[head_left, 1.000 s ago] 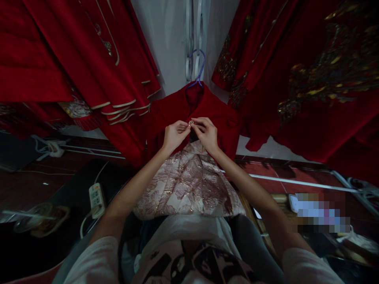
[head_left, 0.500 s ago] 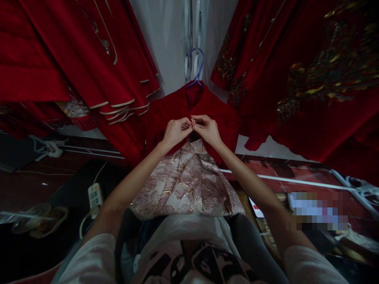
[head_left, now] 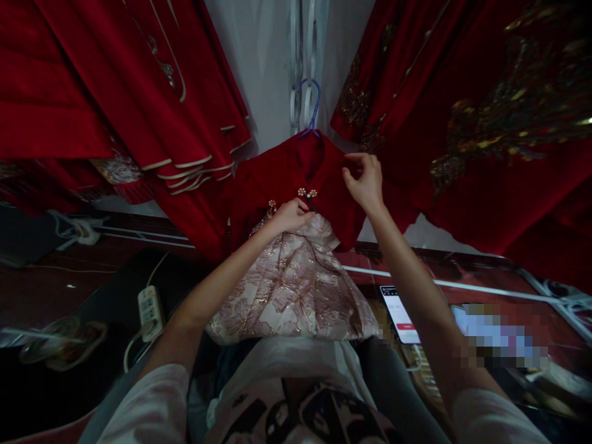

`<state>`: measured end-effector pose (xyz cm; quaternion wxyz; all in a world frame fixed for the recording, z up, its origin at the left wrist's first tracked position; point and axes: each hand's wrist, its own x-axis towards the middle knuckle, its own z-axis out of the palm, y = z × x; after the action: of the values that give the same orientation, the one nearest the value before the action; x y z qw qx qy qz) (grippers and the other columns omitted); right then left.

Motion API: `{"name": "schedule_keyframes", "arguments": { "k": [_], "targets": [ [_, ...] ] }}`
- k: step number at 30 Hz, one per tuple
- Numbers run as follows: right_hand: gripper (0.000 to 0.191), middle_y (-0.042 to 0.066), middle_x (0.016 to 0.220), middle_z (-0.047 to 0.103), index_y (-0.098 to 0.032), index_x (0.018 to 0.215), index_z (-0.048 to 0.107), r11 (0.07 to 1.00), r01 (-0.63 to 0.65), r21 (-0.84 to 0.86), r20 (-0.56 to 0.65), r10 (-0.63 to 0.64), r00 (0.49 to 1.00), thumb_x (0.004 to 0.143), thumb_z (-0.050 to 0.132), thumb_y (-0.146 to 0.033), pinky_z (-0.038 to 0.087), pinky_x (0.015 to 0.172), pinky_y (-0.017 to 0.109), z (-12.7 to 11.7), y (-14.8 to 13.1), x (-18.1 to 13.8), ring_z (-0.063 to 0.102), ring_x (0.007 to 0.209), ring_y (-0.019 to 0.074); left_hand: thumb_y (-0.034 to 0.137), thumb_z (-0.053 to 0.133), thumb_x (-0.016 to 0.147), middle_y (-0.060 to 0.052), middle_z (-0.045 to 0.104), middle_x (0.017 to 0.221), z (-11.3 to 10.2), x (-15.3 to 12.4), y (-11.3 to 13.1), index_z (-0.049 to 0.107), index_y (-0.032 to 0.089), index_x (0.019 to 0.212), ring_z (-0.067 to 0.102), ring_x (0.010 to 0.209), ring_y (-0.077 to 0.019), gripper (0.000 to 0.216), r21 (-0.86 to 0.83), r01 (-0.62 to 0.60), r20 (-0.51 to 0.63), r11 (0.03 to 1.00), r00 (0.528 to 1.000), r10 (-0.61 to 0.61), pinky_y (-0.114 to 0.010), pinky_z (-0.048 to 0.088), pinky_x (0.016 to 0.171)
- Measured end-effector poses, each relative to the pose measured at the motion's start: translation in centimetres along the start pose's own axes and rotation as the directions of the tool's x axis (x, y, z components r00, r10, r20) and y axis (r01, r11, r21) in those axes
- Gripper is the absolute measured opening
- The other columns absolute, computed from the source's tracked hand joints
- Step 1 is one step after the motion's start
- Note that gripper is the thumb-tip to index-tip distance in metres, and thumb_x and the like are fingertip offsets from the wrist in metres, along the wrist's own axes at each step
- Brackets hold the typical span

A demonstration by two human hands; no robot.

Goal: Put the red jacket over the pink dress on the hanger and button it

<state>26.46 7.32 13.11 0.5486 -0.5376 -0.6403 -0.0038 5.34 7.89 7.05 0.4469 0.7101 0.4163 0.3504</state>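
A small red jacket (head_left: 272,169) hangs in front of me on a purple hanger (head_left: 316,111), above a pale pink brocade skirt (head_left: 291,290) with a metallic sheen. Two pearly flower ornaments (head_left: 307,193) sit side by side at the jacket's front opening. Just below them, my left hand (head_left: 292,216) is closed at the jacket's lower front edge, by the skirt's top; its fingertips are partly hidden. Another flower ornament (head_left: 272,205) shows left of that hand. My right hand (head_left: 367,182) is raised beside the jacket's right shoulder, thumb and forefinger apart, holding nothing.
Red garments (head_left: 152,92) with pale piping hang at left, and red embroidered garments (head_left: 485,142) at right. A lit phone (head_left: 401,314) lies under my right forearm. A power strip (head_left: 148,311) and a clear plastic container (head_left: 55,342) are at left. A white rail (head_left: 490,288) runs low.
My hands have parted from their pinch at the jacket front. The right moved up and right; the left moved slightly down. The flower ornaments and more of the phone now show.
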Motion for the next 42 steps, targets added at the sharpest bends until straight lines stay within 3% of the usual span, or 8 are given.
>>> {"name": "schedule_keyframes", "arguments": {
  "k": [4,10,13,18,22,28,36,42],
  "targets": [
    [0.039,0.011,0.125,0.057,-0.021,0.121,0.055,0.993,0.088,-0.074,0.081,-0.082,0.993,0.082,0.058,-0.026,0.038,0.107,0.05,-0.3,1.9,1.7,0.051,0.12,0.0263,0.012,0.075,0.066,-0.002,0.065,0.079,2.6,1.0,0.0,0.047,0.019,0.086,0.065,0.075,-0.0113,0.035,-0.273,0.008,-0.159,0.962,0.986,-0.053,-0.025,0.052,0.073],
    [0.045,0.012,0.136,0.053,-0.02,0.131,0.049,0.987,0.156,-0.049,0.221,-0.141,0.965,0.087,0.053,-0.027,0.032,0.111,0.049,1.5,3.2,2.7,0.047,0.127,0.0265,0.023,0.07,0.072,0.001,0.063,0.077,4.4,0.3,1.0,0.054,0.018,0.089,0.064,0.077,-0.0125,0.024,-0.453,-0.001,-0.062,0.892,0.998,-0.03,-0.028,0.051,0.076],
    [0.045,0.012,0.136,0.053,-0.02,0.133,0.047,0.986,0.146,-0.077,0.199,-0.128,0.972,0.088,0.051,-0.025,0.03,0.112,0.052,2.3,3.0,2.5,0.047,0.127,0.0271,0.035,0.069,0.074,-0.007,0.069,0.092,4.1,-0.9,1.3,0.062,0.016,0.088,0.066,0.089,-0.0194,0.025,-0.355,-0.052,0.172,0.934,0.978,0.119,-0.037,0.052,0.084],
    [0.043,0.011,0.132,0.054,-0.023,0.131,0.048,0.991,0.083,-0.109,0.115,-0.07,0.991,0.088,0.047,-0.02,0.03,0.111,0.055,3.4,2.8,2.4,0.047,0.126,0.0281,0.037,0.082,0.059,-0.011,0.066,0.111,3.3,-3.0,1.9,0.067,0.018,0.098,0.062,0.104,-0.0256,0.046,0.058,-0.382,0.201,0.922,0.909,0.364,-0.042,0.048,0.096],
    [0.043,0.014,0.13,0.053,-0.019,0.129,0.049,0.991,0.067,-0.118,0.088,-0.057,0.994,0.086,0.048,-0.018,0.032,0.11,0.053,3.4,2.7,2.4,0.047,0.125,0.0281,0.04,0.07,0.075,-0.007,0.07,0.095,2.1,-4.5,1.2,0.066,0.018,0.093,0.065,0.083,-0.0189,0.029,0.026,-0.3,0.275,0.953,0.919,0.282,-0.036,0.053,0.079],
    [0.028,0.013,0.116,0.058,-0.018,0.111,0.056,0.993,0.082,-0.088,-0.013,-0.083,0.996,0.085,0.054,-0.027,0.042,0.1,0.052,2.1,-0.5,-0.3,0.053,0.113,0.0277,0.039,0.076,0.068,0.001,0.064,0.074,-0.9,-5.2,-2.0,0.061,0.017,0.082,0.058,0.066,-0.0119,0.03,-0.027,-0.094,-0.149,0.995,0.985,0.089,-0.026,0.047,0.066],
    [0.023,0.002,0.074,0.062,-0.017,0.093,0.053,0.952,-0.178,0.248,0.547,0.014,0.837,0.084,0.059,-0.037,0.05,0.056,0.026,3.5,-6.1,-7.6,0.059,0.058,0.0119,0.036,0.081,0.061,-0.001,0.066,0.083,-2.2,-6.4,-2.0,0.063,0.017,0.087,0.062,0.074,-0.0109,0.037,-0.415,-0.05,-0.247,0.909,0.967,-0.059,-0.022,0.052,0.065],
    [0.023,0.003,0.088,0.061,-0.018,0.095,0.051,0.944,-0.189,0.27,0.475,0.04,0.879,0.075,0.064,-0.02,0.052,0.065,0.026,7.6,-5.7,-10.9,0.06,0.072,0.0121,0.041,0.078,0.064,-0.004,0.068,0.083,-3.1,-7.0,-3.6,0.067,0.014,0.087,0.065,0.074,-0.013,0.036,-0.467,0.035,-0.175,0.884,0.976,-0.131,-0.031,0.057,0.075]
  ]
}}
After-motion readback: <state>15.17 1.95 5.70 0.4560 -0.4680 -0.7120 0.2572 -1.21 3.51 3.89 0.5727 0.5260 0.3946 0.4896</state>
